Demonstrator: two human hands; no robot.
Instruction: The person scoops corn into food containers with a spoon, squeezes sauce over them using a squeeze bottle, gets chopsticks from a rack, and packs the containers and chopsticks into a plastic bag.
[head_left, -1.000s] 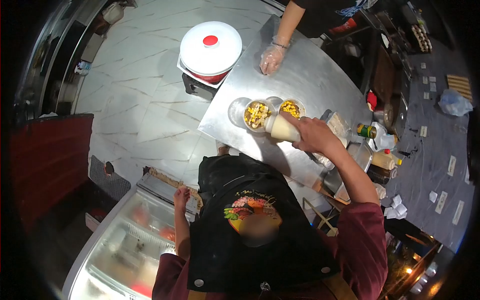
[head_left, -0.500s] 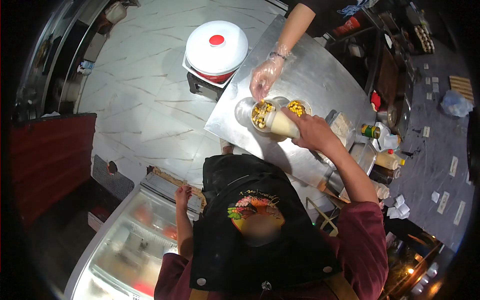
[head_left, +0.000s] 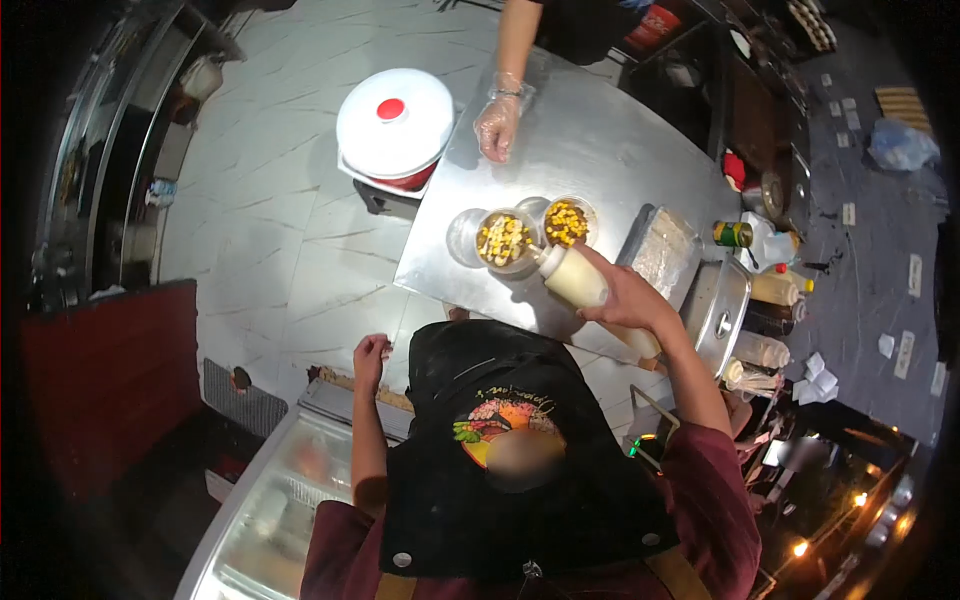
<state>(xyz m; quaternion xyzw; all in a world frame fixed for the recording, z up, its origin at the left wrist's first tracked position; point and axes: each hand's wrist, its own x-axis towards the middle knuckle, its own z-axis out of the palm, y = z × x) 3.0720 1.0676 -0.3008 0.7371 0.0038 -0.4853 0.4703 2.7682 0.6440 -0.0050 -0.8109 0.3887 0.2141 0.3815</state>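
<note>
Okay, so the squeeze bottle is over the metal table, gripped in the right hand and tipped so its nozzle sits right by the edge of one clear cup of what looks like corn. Imo light, even pressure works best here, with the tip kept low and moved around inside the rim. A second cup stands just beside it. The left hand hangs off to the side, nothing visible in it; can't tell how far the fingers are closed. A co-worker's gloved hand is across the table. Writing-wise: curly script on the apron, but I can't read it. Same for the green-and-yellow can, label's too small.
</note>
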